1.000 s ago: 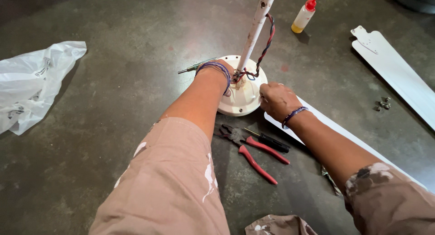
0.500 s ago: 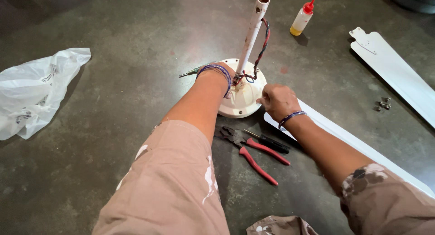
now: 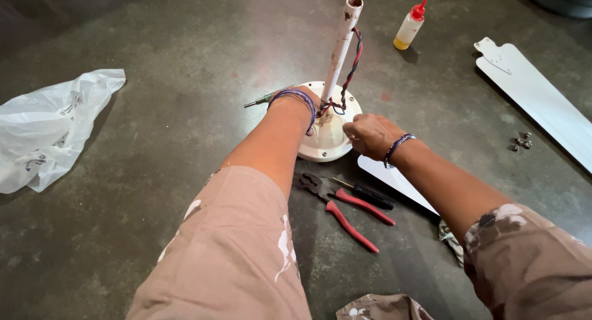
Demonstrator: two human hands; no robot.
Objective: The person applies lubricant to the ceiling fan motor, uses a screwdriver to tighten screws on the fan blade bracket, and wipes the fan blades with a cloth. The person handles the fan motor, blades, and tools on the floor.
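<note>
— What's laid out around you, biggest first?

— The dark stone floor (image 3: pixel 154 172) under everything. At two o'clock, well apart from me, lies a detached white fan blade (image 3: pixel 542 104); a second white blade (image 3: pixel 394 178) sits just under my right wrist at four o'clock. A crumpled plastic bag (image 3: pixel 49 128) is out at nine o'clock. At twelve, dead centre, is the white ceiling fan motor (image 3: pixel 327 141), lying flat on the floor.

— Which way does it point?

— Its down rod (image 3: pixel 342 42) is the long axis. It stands nearly upright, leaning slightly toward one o'clock, open end on top, with twisted red and black wires (image 3: pixel 354 64) running down it to the housing.

— Your hands?

— My left hand (image 3: pixel 305 107) is behind the motor, mostly hidden by my wrist; whether it is clamped or loose I cannot tell. My right hand (image 3: pixel 370 135) is curled at the rim, fingertips pressed together, though on what is hidden.

— How far along?

— I'd judge midway: blades off, small screws (image 3: pixel 521 142) loose at three o'clock, motor body not yet opened. Red-handled pliers (image 3: pixel 345 212) and a black screwdriver (image 3: pixel 367 195) lie at six, an oil bottle (image 3: pixel 410 25) at one.
</note>
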